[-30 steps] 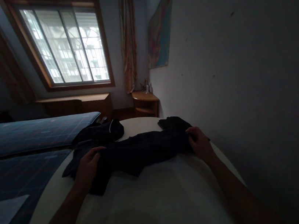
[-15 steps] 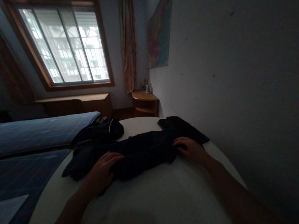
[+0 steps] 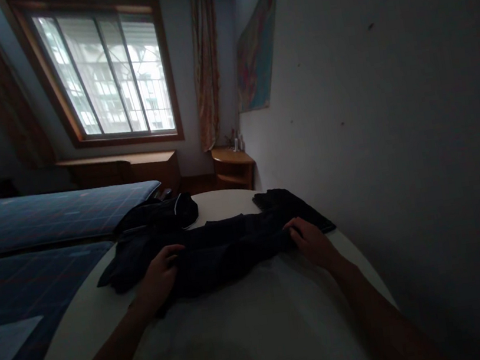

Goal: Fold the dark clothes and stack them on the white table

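Observation:
A dark garment lies stretched across a round white table in a dim room. My left hand rests on its left part with the fingers curled into the cloth. At the garment's right end my right hand has its fingers closed on the fabric. A second dark piece of clothing with a thin white trim lies just behind, at the table's far left. Another dark folded piece sits behind my right hand.
A bed with a blue checked cover runs along the left of the table. A plain wall stands close on the right. At the back are a window, a wooden desk and a corner shelf.
Both hands first moved inward over the garment with flat fingers. Now their fingers are curled on the cloth, and the garment lies more bunched between them.

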{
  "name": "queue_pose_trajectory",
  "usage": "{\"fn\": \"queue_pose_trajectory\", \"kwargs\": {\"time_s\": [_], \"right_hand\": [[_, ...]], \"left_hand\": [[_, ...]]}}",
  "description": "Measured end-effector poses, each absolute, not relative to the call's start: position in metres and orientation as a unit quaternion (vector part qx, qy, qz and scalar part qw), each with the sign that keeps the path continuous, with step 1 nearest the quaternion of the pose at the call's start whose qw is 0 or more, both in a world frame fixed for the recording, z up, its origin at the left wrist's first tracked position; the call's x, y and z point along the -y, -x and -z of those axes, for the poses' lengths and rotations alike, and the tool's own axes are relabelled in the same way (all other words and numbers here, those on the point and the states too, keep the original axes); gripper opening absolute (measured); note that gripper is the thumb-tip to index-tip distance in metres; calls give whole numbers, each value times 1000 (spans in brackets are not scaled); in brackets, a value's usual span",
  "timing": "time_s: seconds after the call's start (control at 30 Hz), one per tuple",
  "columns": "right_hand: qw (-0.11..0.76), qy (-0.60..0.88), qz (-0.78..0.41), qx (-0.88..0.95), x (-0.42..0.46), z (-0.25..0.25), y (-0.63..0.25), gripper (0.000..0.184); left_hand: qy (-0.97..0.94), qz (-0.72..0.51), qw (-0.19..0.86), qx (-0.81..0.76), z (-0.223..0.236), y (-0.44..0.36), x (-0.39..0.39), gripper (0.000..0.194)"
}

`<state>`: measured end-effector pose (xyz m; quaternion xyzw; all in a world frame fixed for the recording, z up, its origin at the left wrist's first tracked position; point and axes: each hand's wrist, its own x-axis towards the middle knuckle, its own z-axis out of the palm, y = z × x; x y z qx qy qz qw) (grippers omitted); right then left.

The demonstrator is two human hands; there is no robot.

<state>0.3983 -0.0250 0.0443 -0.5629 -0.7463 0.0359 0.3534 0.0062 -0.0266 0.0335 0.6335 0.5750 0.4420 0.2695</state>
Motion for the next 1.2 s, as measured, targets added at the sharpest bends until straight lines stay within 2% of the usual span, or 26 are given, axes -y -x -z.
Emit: {"fn": "queue_pose_trajectory", "kwargs": {"time_s": [0.07, 0.1, 0.2, 0.27, 0.33, 0.4, 0.47, 0.5, 0.63, 0.73, 0.83, 0.93, 1.07, 1.2], "right_hand": [[336, 568, -27, 751, 24, -40, -396, 19], [326, 559, -26, 762, 24, -37, -395, 23], [287, 504, -39, 814, 25, -31, -392, 50], [265, 478, -50, 836, 27, -30, -390, 55], [262, 471, -56, 841, 28, -30, -389, 45], [276, 463, -67, 839, 28, -31, -388, 26], [309, 451, -82, 833, 27, -33, -386, 11], [331, 447, -88, 826, 27, -35, -386, 9], [420, 473, -84, 770, 28, -43, -383, 21], [453, 511, -77, 727, 31, -47, -380, 24], [455, 517, -58, 723, 32, -48, -377, 24], [450, 519, -50, 725, 31, -47, -375, 22], [476, 532, -54, 698, 30, -47, -376, 21], [501, 521, -57, 688, 31, -50, -379, 21]], "left_hand": [[-667, -423, 233, -568, -29, -8, 27, 49], [-692, -412, 201, -557, -27, -8, 28, 52], [-780, -366, 124, -492, -26, -11, 34, 64], [-832, -323, 97, -441, -28, -13, 37, 66], [-863, -272, 91, -415, -29, -14, 39, 58], [-869, -244, 109, -417, -29, -14, 38, 42], [-852, -252, 140, -436, -30, -13, 37, 30], [-837, -271, 152, -451, -31, -12, 36, 28], [-741, -375, 176, -529, -36, -11, 32, 28], [-676, -416, 200, -574, -39, -13, 31, 33], [-675, -414, 206, -575, -40, -16, 35, 35], [-735, -402, 190, -512, -40, -23, 45, 36], [-821, -328, 208, -418, -38, -37, 62, 56], [-782, -345, 219, -470, -38, -44, 63, 32]]}}
